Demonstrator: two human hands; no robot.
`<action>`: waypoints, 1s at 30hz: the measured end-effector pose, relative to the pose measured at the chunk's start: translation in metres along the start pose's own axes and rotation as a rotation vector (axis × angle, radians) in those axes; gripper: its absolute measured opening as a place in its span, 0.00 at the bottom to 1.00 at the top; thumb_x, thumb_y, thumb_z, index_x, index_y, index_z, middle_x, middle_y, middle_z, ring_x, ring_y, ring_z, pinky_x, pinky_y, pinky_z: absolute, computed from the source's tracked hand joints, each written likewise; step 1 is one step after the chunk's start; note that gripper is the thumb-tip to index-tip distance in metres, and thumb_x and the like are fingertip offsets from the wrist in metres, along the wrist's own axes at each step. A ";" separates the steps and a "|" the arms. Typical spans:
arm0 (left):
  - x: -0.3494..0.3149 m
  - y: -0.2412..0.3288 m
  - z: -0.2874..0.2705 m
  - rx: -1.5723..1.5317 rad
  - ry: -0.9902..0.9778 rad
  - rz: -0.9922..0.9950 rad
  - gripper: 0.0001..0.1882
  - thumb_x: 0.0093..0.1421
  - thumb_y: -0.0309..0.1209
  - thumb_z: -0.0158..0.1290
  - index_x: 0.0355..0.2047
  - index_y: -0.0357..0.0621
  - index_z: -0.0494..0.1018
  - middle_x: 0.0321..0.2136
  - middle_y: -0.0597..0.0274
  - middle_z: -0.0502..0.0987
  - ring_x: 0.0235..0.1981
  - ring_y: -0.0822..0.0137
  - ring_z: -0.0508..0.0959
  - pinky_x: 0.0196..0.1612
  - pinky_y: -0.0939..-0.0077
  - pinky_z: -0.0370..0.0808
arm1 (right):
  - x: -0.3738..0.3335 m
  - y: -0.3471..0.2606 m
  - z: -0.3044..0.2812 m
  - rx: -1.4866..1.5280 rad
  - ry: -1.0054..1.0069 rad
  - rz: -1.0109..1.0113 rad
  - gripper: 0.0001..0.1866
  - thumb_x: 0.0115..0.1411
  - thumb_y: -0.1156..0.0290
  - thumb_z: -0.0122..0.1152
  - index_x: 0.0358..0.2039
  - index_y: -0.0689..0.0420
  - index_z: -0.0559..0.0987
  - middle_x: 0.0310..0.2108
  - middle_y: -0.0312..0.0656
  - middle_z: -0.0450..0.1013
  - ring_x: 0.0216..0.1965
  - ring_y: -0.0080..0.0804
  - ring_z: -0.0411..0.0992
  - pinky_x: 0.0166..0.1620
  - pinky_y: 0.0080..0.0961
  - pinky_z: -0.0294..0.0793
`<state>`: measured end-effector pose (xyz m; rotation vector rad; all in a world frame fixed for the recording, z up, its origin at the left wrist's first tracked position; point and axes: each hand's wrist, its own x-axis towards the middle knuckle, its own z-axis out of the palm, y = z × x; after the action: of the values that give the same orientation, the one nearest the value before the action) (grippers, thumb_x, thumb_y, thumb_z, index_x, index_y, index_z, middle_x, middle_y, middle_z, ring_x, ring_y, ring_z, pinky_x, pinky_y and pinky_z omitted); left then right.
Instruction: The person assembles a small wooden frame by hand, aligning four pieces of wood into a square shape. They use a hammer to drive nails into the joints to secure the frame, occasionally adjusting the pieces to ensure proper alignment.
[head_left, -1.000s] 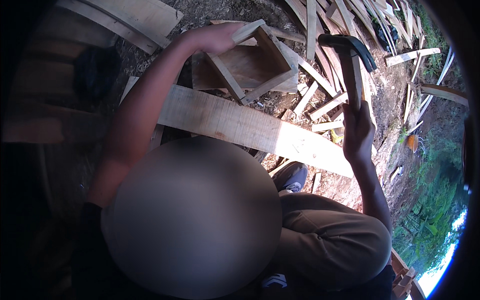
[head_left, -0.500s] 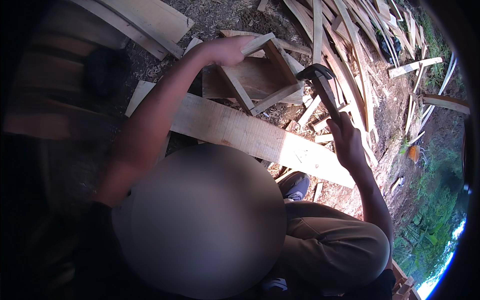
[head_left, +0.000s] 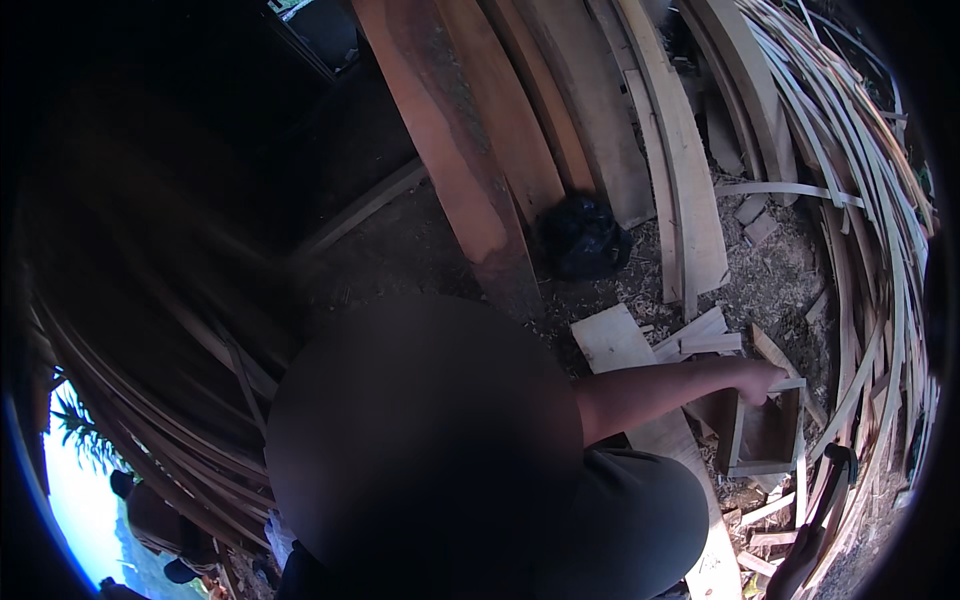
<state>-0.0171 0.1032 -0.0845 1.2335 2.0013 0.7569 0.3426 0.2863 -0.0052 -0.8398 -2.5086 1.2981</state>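
At the right of the head view, a small open wooden box frame (head_left: 768, 467) made of short boards stands among scraps on the ground. My left hand (head_left: 757, 380) is closed on its far edge, with the arm stretched out over a long pale plank (head_left: 608, 334). Nearer, by the lower right rim, my right hand (head_left: 793, 567) grips the handle of a hammer (head_left: 832, 478). The hammer head is up, just right of the frame and apart from it. Shade makes the right fingers hard to see. A large blurred round patch covers the middle of the picture.
Long wide boards (head_left: 500, 130) lie ahead, with a black plastic bag (head_left: 583, 240) at their near ends. Piled thin wood strips (head_left: 880, 200) curve along the right. Short offcuts (head_left: 710, 343) and shavings surround the frame. More long timber (head_left: 150, 400) lies in shadow at left.
The view has swung to the left, so the frame and both hands now appear farther right and lower. My left hand still holds the frame and my right still holds the hammer.
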 end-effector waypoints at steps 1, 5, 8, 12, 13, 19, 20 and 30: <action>0.000 0.015 -0.001 -0.062 -0.015 -0.020 0.35 0.48 0.23 0.59 0.59 0.33 0.65 0.48 0.40 0.77 0.50 0.47 0.79 0.49 0.60 0.77 | -0.006 -0.004 -0.012 -0.020 0.054 -0.035 0.24 0.69 0.64 0.54 0.63 0.59 0.68 0.53 0.49 0.69 0.39 0.38 0.71 0.30 0.34 0.78; -0.003 0.012 0.016 -0.072 0.094 -0.053 0.35 0.47 0.19 0.59 0.59 0.34 0.65 0.49 0.40 0.77 0.51 0.47 0.78 0.50 0.61 0.77 | -0.001 -0.033 -0.010 -0.003 0.114 -0.076 0.22 0.70 0.63 0.51 0.61 0.61 0.69 0.48 0.48 0.69 0.38 0.38 0.70 0.30 0.32 0.75; 0.002 -0.003 0.028 -0.035 0.188 -0.063 0.37 0.48 0.17 0.58 0.61 0.34 0.64 0.50 0.40 0.76 0.52 0.46 0.78 0.51 0.62 0.76 | 0.009 0.019 -0.009 0.033 0.068 -0.004 0.20 0.72 0.61 0.50 0.52 0.66 0.72 0.36 0.43 0.68 0.34 0.34 0.66 0.37 0.30 0.69; -0.016 0.072 0.013 -0.364 0.095 -0.102 0.36 0.57 0.17 0.54 0.67 0.40 0.59 0.53 0.42 0.75 0.50 0.54 0.78 0.49 0.63 0.77 | -0.032 -0.016 -0.033 0.078 0.107 0.106 0.15 0.71 0.62 0.51 0.44 0.62 0.75 0.30 0.34 0.68 0.24 0.18 0.56 0.26 0.20 0.55; -0.028 0.066 0.006 -0.344 0.150 -0.058 0.35 0.59 0.19 0.53 0.67 0.40 0.60 0.51 0.42 0.76 0.50 0.55 0.78 0.51 0.62 0.76 | -0.030 -0.020 -0.026 0.084 0.071 0.145 0.13 0.71 0.63 0.51 0.42 0.61 0.76 0.29 0.31 0.68 0.22 0.18 0.54 0.25 0.21 0.55; -0.047 0.041 0.007 -0.316 0.513 -0.297 0.38 0.54 0.15 0.44 0.68 0.36 0.55 0.62 0.36 0.67 0.65 0.46 0.66 0.66 0.59 0.63 | -0.029 -0.036 -0.009 -0.203 -0.049 0.149 0.14 0.70 0.61 0.53 0.42 0.61 0.71 0.22 0.53 0.72 0.21 0.40 0.71 0.27 0.37 0.66; -0.049 0.042 0.017 -0.367 0.529 -0.335 0.40 0.53 0.15 0.45 0.69 0.35 0.52 0.64 0.36 0.63 0.67 0.46 0.63 0.67 0.59 0.61 | -0.035 -0.035 -0.009 -0.217 -0.052 0.176 0.14 0.70 0.61 0.53 0.42 0.61 0.72 0.22 0.53 0.72 0.21 0.42 0.72 0.28 0.38 0.66; -0.061 0.061 0.059 -0.323 0.560 -0.332 0.50 0.55 0.19 0.47 0.73 0.37 0.31 0.70 0.33 0.49 0.72 0.43 0.51 0.73 0.56 0.49 | -0.041 -0.048 -0.002 -0.236 -0.101 0.195 0.16 0.71 0.59 0.51 0.47 0.61 0.72 0.28 0.56 0.74 0.29 0.45 0.78 0.34 0.39 0.73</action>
<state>0.0813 0.0786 -0.0606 0.5127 2.3121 1.2916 0.3585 0.2424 0.0378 -1.1205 -2.7577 1.1373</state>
